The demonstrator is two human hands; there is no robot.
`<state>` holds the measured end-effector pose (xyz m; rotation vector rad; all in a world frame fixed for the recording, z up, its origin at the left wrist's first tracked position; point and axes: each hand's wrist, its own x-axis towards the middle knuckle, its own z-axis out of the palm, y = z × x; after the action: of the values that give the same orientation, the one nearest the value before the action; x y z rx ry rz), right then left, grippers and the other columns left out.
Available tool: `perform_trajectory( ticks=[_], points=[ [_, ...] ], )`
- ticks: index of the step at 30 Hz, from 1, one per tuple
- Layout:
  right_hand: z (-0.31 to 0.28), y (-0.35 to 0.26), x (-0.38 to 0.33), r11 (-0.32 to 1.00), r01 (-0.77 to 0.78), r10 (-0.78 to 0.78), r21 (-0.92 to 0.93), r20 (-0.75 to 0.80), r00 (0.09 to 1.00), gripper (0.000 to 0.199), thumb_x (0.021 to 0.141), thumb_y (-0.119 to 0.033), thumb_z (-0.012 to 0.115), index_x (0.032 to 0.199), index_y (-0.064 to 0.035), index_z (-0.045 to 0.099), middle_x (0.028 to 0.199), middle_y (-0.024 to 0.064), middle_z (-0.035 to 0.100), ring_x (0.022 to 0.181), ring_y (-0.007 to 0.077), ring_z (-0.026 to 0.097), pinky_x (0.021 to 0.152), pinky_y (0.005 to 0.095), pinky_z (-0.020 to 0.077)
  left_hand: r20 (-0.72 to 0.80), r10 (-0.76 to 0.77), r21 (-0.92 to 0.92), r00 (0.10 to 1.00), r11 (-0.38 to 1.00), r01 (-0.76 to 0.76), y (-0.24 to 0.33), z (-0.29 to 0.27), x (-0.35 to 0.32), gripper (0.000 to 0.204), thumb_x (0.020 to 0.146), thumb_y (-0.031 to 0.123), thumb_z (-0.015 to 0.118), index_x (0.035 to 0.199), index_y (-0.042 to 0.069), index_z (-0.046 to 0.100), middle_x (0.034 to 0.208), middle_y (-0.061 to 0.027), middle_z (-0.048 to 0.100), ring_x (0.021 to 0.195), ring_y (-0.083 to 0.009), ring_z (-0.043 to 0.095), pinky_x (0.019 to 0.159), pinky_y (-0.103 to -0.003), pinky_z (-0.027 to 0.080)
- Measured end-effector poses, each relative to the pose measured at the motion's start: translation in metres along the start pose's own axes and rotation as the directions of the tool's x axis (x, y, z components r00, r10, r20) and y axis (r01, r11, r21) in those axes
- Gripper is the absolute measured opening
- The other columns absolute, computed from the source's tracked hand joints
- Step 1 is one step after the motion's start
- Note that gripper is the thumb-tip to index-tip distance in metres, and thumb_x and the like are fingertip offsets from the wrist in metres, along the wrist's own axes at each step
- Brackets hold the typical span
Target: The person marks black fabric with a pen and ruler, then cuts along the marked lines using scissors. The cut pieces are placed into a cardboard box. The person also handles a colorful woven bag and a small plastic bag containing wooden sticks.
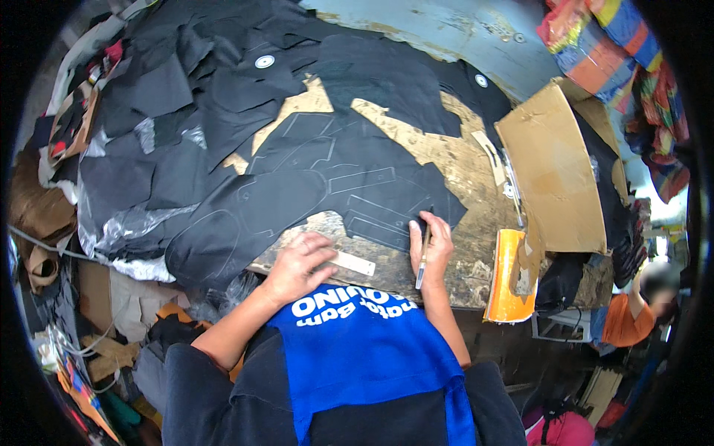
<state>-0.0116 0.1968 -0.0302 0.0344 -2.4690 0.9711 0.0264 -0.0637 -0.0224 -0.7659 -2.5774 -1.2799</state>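
My left hand (301,266) is at the table's near edge, its fingers bent over one end of a narrow off-white strip (355,263) with a small hole at its far end. My right hand (437,249) grips a slim silver-and-dark pen (423,259), its light tip pointing back toward me. Between and beyond my hands lies a black sheet of material (286,195), with pale outlines of several shapes drawn on it. Its right part reaches close to my right fingertips. What the left palm covers is hidden.
Black material pieces (171,82) heap up at the far left of the worn wooden table (468,178). On the right stand an open cardboard box (554,171) and an orange roll-like object (507,275). Another person in an orange top (626,321) is at the far right.
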Motion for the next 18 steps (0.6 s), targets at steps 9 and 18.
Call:
perform_trajectory(
  ticks=[9, 18],
  points=[
    [-0.008, -0.005, 0.015, 0.998, -0.028, 0.043, -0.064, 0.236, 0.971, 0.039, 0.062, -0.013, 0.08, 0.095, -0.0032, 0.061, 0.091, 0.0127, 0.065, 0.088, 0.0298, 0.059, 0.079, 0.0377, 0.0478, -0.646, -0.461, 0.494, 0.608, 0.354, 0.794, -0.035, -0.146, -0.075, 0.077, 0.056, 0.033, 0.086, 0.121, 0.006, 0.056, 0.115, -0.0216, 0.055, 0.106, -0.0356, 0.052, 0.091, -0.04, 0.043],
    [-0.002, 0.016, 0.034, 0.906, -0.356, 0.264, 0.23, 0.352, 0.898, 0.025, 0.074, -0.006, 0.069, 0.097, -0.0028, 0.059, 0.084, 0.0102, 0.067, 0.078, 0.0192, 0.066, 0.071, 0.0297, 0.0508, -0.365, -0.657, 0.302, 0.66, 0.587, 0.751, -0.038, -0.167, -0.054, 0.027, 0.067, 0.016, 0.076, 0.083, -0.001, 0.062, 0.065, -0.0119, 0.058, 0.061, -0.0248, 0.057, 0.062, -0.035, 0.045]
  ],
)
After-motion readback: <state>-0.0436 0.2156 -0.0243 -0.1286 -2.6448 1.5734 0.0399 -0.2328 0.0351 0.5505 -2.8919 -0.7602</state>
